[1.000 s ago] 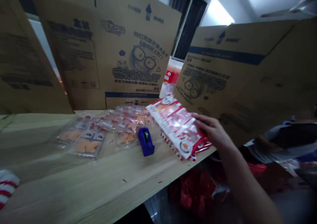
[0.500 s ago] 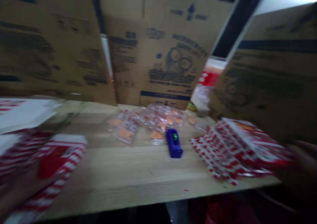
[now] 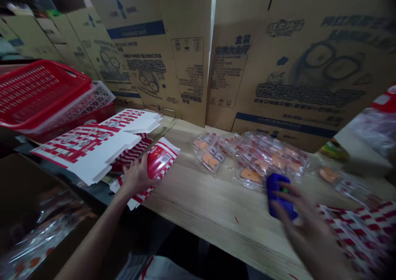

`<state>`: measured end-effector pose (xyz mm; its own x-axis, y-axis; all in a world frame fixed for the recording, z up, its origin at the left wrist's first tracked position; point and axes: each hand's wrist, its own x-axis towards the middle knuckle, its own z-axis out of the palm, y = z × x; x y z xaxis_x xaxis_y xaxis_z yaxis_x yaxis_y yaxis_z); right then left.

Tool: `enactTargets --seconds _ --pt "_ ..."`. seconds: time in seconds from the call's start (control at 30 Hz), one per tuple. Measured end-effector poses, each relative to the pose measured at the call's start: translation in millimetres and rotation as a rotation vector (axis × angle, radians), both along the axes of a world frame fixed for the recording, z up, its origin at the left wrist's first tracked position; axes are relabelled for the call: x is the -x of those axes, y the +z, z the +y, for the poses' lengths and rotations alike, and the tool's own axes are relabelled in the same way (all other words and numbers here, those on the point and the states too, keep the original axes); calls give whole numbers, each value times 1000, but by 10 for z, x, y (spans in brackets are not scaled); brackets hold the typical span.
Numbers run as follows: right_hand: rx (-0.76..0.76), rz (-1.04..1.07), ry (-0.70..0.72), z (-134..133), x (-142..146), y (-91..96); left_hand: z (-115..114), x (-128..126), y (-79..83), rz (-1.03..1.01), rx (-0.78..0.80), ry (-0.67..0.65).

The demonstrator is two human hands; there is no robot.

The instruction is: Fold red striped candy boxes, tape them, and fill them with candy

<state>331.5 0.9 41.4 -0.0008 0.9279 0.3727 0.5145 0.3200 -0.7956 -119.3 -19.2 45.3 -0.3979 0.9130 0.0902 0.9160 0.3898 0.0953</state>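
Observation:
My left hand lies with its fingers stretched flat on a folded red-and-white striped carton at the left end of the wooden table. It grips nothing. My right hand is blurred by motion, open with fingers spread, and its fingertips reach the small blue tape dispenser. Just behind the dispenser lie several clear packets of orange snacks. To the right of my right hand sits a pile of red-and-white striped bags.
A stack of flat white striped cartons lies left of my left hand, with red and white mesh baskets behind it. Printed cardboard boxes wall off the table's back. A dark bin with plastic wrap stands at lower left.
The view has swung left. My right hand has let go of the striped bags and moved to the blue dispenser. My left hand has come to the folded carton.

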Motion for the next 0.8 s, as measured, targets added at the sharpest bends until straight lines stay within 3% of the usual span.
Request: enactTargets --seconds 0.1,0.17,0.27,0.37,0.47,0.63,0.7,0.8 --pt "347 319 364 87 818 -250 -165 -377 133 -70 -123 -182" --pt "543 584 581 98 1268 -402 -239 -675 124 -176 -184 -335" --pt "615 772 663 43 1573 -537 -285 -1073 -34 -383 -231 -482" --pt "607 790 518 -33 1472 -620 -272 -1281 -266 -676 -266 -438" --pt "636 774 371 -91 1224 -728 -229 -1329 -476 -1049 -221 -328" --pt "712 884 311 -131 966 -893 -228 -1435 -711 -1675 -115 -109" --pt "750 906 318 -130 911 -925 -252 -1501 -747 -1747 -127 -81" --pt "827 915 366 -144 837 -955 -243 -1556 -739 -1713 -160 -153"
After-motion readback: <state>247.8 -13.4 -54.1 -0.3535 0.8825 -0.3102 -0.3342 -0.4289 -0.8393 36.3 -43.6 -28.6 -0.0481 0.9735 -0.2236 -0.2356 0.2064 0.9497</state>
